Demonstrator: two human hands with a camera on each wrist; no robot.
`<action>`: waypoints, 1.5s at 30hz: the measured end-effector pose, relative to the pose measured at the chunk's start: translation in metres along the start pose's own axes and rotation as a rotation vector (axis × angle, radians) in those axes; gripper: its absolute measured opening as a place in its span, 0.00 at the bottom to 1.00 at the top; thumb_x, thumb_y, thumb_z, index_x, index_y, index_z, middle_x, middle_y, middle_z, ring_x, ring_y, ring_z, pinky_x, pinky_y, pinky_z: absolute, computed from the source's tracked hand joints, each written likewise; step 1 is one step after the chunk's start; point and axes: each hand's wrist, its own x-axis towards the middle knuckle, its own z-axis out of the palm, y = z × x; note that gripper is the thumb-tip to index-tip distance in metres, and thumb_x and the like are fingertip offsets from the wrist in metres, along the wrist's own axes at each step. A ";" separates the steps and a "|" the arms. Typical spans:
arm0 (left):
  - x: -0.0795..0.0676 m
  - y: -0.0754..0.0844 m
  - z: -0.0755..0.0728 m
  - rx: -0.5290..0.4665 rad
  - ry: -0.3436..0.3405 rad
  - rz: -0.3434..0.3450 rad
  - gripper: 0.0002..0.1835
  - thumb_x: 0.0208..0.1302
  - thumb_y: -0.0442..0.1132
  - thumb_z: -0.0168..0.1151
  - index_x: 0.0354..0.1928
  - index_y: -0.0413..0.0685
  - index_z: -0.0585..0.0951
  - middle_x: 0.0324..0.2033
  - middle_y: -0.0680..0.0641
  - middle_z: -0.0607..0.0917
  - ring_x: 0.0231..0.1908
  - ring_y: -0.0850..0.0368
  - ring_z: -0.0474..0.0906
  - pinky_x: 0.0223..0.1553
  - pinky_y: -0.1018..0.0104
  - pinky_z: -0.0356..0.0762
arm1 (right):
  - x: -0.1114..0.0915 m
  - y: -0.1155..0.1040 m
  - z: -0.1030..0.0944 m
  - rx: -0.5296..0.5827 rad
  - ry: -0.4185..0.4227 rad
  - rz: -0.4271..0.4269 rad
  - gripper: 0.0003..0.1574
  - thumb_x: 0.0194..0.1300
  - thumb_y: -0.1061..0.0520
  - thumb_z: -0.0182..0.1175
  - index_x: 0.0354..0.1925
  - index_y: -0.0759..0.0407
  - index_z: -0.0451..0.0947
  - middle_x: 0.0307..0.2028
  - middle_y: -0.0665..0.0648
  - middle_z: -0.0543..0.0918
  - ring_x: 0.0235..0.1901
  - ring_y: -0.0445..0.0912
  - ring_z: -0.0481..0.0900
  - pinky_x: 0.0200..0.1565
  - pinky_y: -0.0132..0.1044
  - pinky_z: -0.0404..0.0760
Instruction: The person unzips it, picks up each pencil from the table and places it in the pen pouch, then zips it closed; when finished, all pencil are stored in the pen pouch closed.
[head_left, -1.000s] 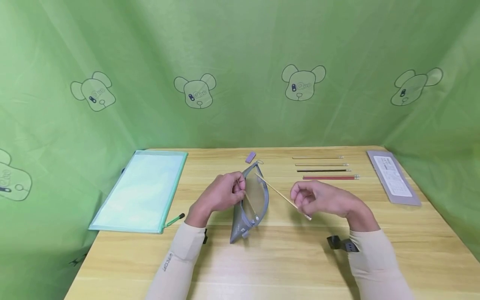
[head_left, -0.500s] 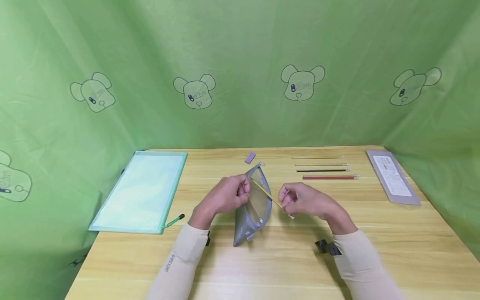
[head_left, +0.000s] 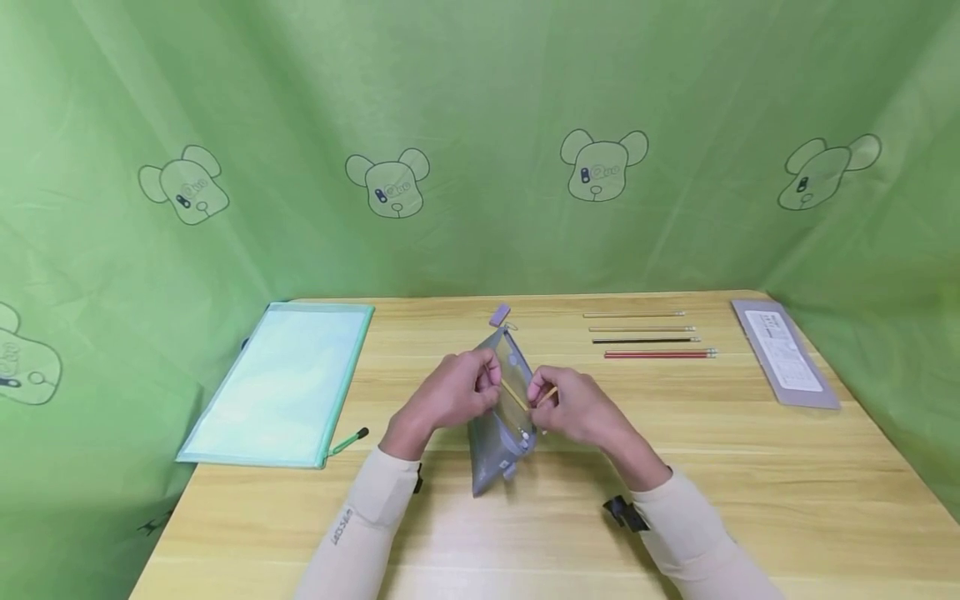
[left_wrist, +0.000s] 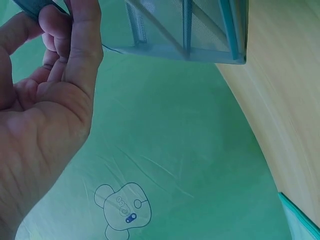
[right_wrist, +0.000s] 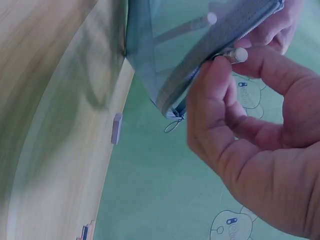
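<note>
My left hand (head_left: 457, 387) pinches one edge of a grey-blue zippered mesh pencil pouch (head_left: 491, 457), held tilted above the table with its mouth open to the right. My right hand (head_left: 573, 406), at the mouth, pinches a yellow pencil (right_wrist: 233, 55) near its white eraser end. Most of that pencil lies inside the pouch. Another eraser-tipped pencil (right_wrist: 185, 30) shows through the pouch wall in the right wrist view. In the left wrist view, long thin shapes show through the mesh. Curled fingers hide part of the pouch edge.
On the wooden table (head_left: 480, 550), several pencils (head_left: 652, 340) lie in a row at the back right, beside a grey-purple packet (head_left: 786, 354). A purple eraser (head_left: 499, 314) sits behind the pouch. At left lies a teal-edged zip folder (head_left: 277, 383). Green cloth (head_left: 480, 242) surrounds the table.
My right hand has moved left to the pouch mouth, and the pencil it pinches has slid from outside to mostly inside. The left hand and pouch have shifted slightly.
</note>
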 end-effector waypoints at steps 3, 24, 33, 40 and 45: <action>0.000 0.000 -0.002 -0.016 0.017 -0.009 0.06 0.67 0.28 0.65 0.40 0.47 0.79 0.25 0.51 0.80 0.24 0.61 0.77 0.25 0.69 0.77 | -0.002 -0.005 0.000 0.019 0.038 -0.030 0.11 0.64 0.67 0.73 0.40 0.61 0.78 0.35 0.58 0.86 0.35 0.46 0.84 0.34 0.34 0.84; 0.000 -0.003 -0.010 -0.080 0.071 -0.043 0.06 0.69 0.27 0.65 0.40 0.44 0.78 0.26 0.49 0.81 0.24 0.59 0.81 0.27 0.67 0.83 | -0.010 0.000 -0.028 0.047 -0.226 -0.210 0.05 0.77 0.63 0.62 0.48 0.63 0.81 0.45 0.60 0.92 0.36 0.46 0.86 0.33 0.34 0.84; -0.001 -0.005 -0.010 -0.079 0.053 -0.050 0.07 0.69 0.26 0.64 0.39 0.45 0.78 0.25 0.49 0.82 0.24 0.59 0.82 0.28 0.67 0.84 | -0.005 0.012 -0.040 0.061 -0.115 -0.254 0.06 0.77 0.63 0.62 0.49 0.63 0.83 0.41 0.61 0.89 0.35 0.43 0.83 0.35 0.38 0.87; -0.003 -0.005 -0.011 -0.077 0.012 -0.044 0.07 0.69 0.26 0.63 0.38 0.46 0.78 0.24 0.50 0.82 0.24 0.60 0.83 0.28 0.68 0.82 | 0.006 0.065 -0.075 -0.070 0.122 -0.105 0.12 0.76 0.63 0.62 0.54 0.65 0.82 0.51 0.69 0.87 0.51 0.56 0.86 0.55 0.49 0.87; -0.003 -0.006 -0.012 -0.065 0.005 -0.036 0.07 0.70 0.26 0.63 0.38 0.46 0.78 0.24 0.50 0.82 0.24 0.60 0.82 0.27 0.69 0.80 | 0.004 0.103 -0.101 -0.279 0.186 0.048 0.25 0.81 0.56 0.58 0.69 0.66 0.73 0.68 0.77 0.77 0.68 0.75 0.74 0.67 0.72 0.73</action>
